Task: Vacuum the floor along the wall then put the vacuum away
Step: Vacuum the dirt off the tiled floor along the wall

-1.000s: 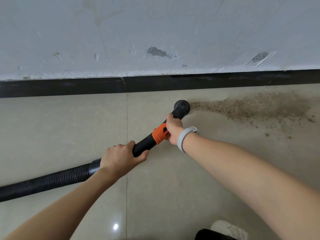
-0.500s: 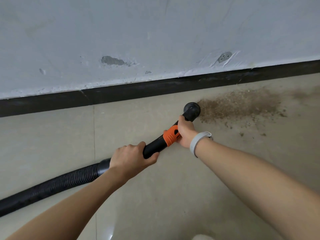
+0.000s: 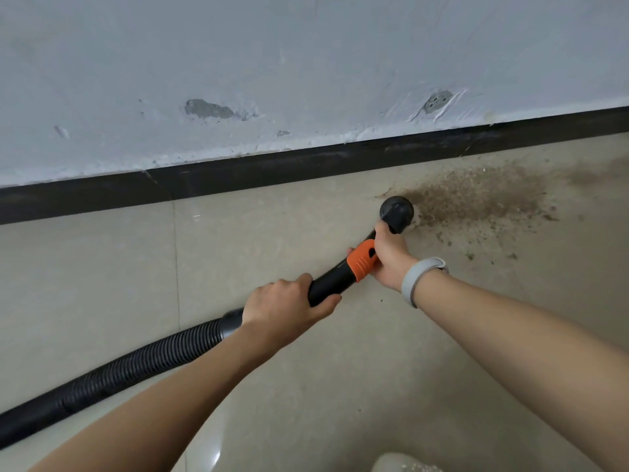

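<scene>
No writing readable anywhere. Left hand (image 3: 286, 303) wrapped around the black vacuum pipe (image 3: 328, 284), fingers clenched on it just ahead of the ribbed hose (image 3: 129, 369). Right hand (image 3: 389, 260) gripping the pipe by the orange collar (image 3: 362, 260). Nozzle (image 3: 396, 212) at the left edge of the dirt patch (image 3: 476, 199) (near the black baseboard (image 3: 238, 178)). Bare floor tile (image 3: 85, 267) open to the left.

Soft even daylight, faint shadows; small glare spot on floor (image 3: 218, 458) tile; wide-angle bend at edges; sharp focus.
</scene>
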Motion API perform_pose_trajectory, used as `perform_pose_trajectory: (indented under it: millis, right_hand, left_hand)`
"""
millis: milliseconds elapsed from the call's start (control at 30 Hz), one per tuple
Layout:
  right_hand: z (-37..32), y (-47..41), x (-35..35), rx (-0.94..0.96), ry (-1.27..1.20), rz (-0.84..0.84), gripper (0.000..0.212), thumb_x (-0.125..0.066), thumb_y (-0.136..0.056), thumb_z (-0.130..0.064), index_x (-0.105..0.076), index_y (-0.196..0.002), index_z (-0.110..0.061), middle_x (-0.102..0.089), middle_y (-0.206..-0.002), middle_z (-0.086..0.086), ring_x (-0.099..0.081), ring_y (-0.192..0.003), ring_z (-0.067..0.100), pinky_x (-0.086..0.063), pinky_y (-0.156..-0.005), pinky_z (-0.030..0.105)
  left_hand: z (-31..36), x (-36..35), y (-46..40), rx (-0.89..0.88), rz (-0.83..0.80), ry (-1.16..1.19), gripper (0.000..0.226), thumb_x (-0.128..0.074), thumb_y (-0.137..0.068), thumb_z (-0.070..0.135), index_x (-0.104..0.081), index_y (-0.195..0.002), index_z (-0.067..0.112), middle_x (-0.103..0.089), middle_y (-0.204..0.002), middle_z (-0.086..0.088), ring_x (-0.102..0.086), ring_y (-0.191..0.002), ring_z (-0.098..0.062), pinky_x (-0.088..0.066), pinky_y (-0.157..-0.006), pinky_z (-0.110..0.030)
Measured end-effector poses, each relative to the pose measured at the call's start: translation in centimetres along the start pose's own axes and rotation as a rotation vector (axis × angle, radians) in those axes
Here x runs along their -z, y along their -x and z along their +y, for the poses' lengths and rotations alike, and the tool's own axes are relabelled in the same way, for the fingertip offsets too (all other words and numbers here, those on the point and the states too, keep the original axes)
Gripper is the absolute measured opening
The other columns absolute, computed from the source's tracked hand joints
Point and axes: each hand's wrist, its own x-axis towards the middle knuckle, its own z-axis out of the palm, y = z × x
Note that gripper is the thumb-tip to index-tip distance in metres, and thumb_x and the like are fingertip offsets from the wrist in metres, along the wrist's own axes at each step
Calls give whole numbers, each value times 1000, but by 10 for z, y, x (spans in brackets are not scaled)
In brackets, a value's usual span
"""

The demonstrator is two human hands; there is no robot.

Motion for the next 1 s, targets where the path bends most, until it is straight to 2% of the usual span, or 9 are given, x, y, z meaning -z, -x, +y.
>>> perform_pose_trajectory:
  millis: [100, 267, 467, 567, 633, 733, 800, 933, 1000]
  right_hand:
    - [-1, 7, -24, 23, 34, -37, 26, -44, -99, -30, -41, -110, -7, -54, -82, 13, -61, -65, 25, -57, -69, 38]
    - [12, 12, -64, 31, 116, -82, 30, -45, -98, -36, -42, -113, -9, -57, -84, 13, -64, -71, 25, -55, -88, 42]
    - [56, 40, -115, -20, 225, -236, 26, -42, -100, -35, -40, -105, -10, -56, -82, 12, -63, -66, 25, -54, -89, 42]
    - [81, 49, -147, -39, 252, -302, 27, -41, -99, -36, -40, -109, -10, -55, -80, 11, -64, -65, 26, -55, -87, 43]
    - [97, 57, -165, -43, 277, -330, 32, -41, -97, -38, -39, -114, -11, -56, -86, 12, -67, -72, 29, -55, -87, 43]
    - [118, 64, -182, -31, 318, -315, 43, -43, -92, -42, -39, -122, -11, -60, -107, 16, -66, -94, 34, -53, -89, 47]
    - [123, 65, -186, -20, 314, -298, 40, -43, -92, -42, -40, -116, -11, -59, -112, 15, -64, -101, 35, -52, -90, 47]
    - [104, 61, -177, -36, 257, -260, 29, -42, -96, -38, -43, -99, -10, -60, -93, 14, -66, -96, 32, -53, -91, 45]
    - [87, 55, -169, -24, 234, -222, 29, -42, -97, -36, -46, -100, -7, -58, -83, 12, -66, -93, 31, -53, -92, 44]
  left_hand:
    - [-17, 4, 0, 32, 32, 3, 46, -36, -85, 69, -40, -86, 23, -48, -68, 4, -52, -67, -23, -40, -63, -30]
    - [-50, 10, 14, 79, 87, 3, 47, -35, -86, 68, -40, -88, 22, -51, -71, 3, -52, -67, -22, -38, -62, -30]
    - [-102, -8, 65, 231, 136, 65, 45, -38, -86, 66, -39, -84, 22, -49, -64, 4, -53, -65, -23, -38, -61, -30]
    - [-130, -13, 90, 306, 183, 77, 43, -42, -85, 64, -40, -82, 22, -46, -59, 5, -51, -62, -23, -37, -59, -29]
    - [-146, -15, 103, 357, 209, 80, 43, -45, -84, 63, -41, -81, 21, -46, -58, 5, -51, -62, -24, -36, -58, -30]
    - [-162, -19, 118, 393, 213, 70, 43, -48, -84, 62, -42, -80, 20, -48, -57, 4, -51, -61, -23, -35, -57, -29]
    - [-167, -19, 119, 391, 214, 50, 44, -47, -83, 64, -43, -80, 20, -48, -57, 4, -52, -61, -23, -35, -57, -29]
    - [-166, -8, 103, 336, 198, 11, 45, -45, -82, 66, -44, -81, 21, -53, -64, 2, -53, -65, -25, -36, -61, -29]
    - [-158, 2, 87, 282, 175, -10, 45, -42, -83, 68, -44, -84, 23, -54, -68, 3, -52, -66, -23, -37, -62, -29]
